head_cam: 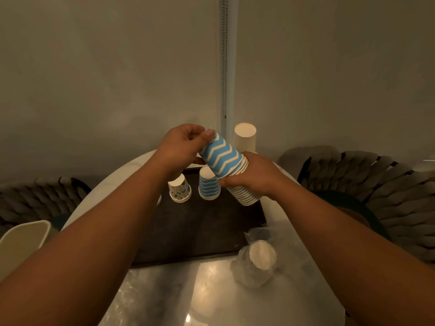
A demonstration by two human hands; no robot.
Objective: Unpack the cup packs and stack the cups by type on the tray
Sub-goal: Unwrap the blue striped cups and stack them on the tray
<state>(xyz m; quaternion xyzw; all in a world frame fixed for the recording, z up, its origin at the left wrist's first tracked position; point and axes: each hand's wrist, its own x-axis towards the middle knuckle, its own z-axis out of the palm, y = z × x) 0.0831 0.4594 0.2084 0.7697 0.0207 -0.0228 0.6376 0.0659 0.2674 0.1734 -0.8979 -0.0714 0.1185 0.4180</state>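
Blue-and-white zigzag paper cup stack (pixel 223 158) hangs tilted above the dark rectangular tray (pixel 200 222); your left hand (pixel 181 147) pinches its top cup, your right hand (pixel 254 175) wraps its lower end.

A single head-worn wide-angle camera looks forward and down from above the person's shoulders. Both forearms run up from the bottom corners toward mid-frame. The counter (pixel 164 290) fills the near lower half, close beneath the lens; a wall (pixel 106 67) fills the upper half.

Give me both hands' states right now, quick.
Left hand: pinching the top cup of the blue zigzag cup stack.
Right hand: gripping the same stack lower down.
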